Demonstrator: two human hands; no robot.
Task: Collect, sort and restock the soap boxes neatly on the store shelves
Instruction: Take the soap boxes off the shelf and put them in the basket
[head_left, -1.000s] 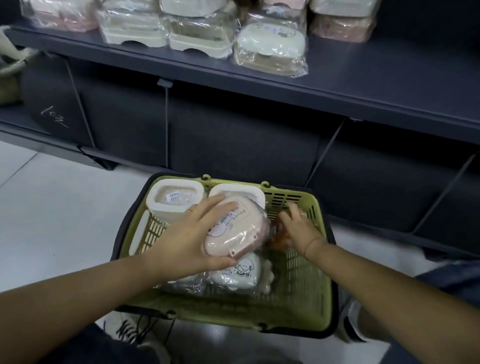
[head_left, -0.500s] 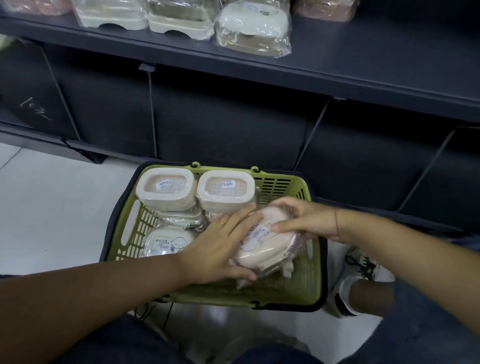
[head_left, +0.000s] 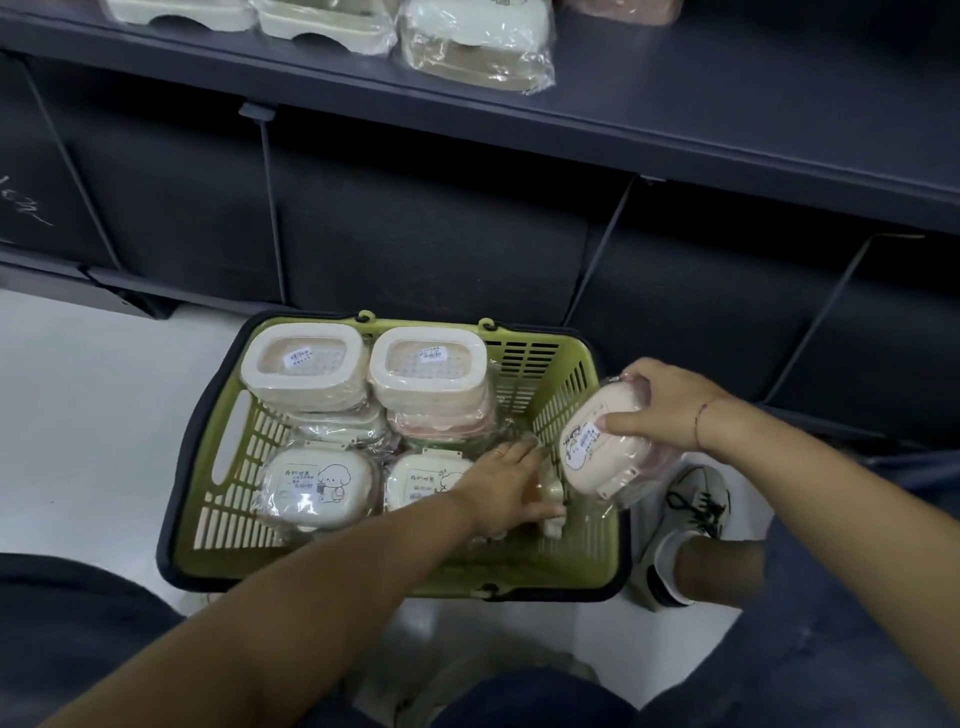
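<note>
Head view: my right hand (head_left: 660, 410) grips a wrapped pink soap box (head_left: 597, 457), tilted above the right rim of the green basket (head_left: 535, 358), probably bound for the shelf (head_left: 727, 104). Left hand (head_left: 498, 483) lies over another box (head_left: 551, 491) inside; I cannot tell if it grips.

Slatted green plastic basket (head_left: 558, 374), glossy film-wrapped soap boxes (head_left: 318, 480), matt shelf (head_left: 727, 135)

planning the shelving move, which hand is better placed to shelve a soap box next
Right. The right hand grips the pink plastic-wrapped soap box raised beside the green plastic basket; the left hand reaches low inside it.
</note>
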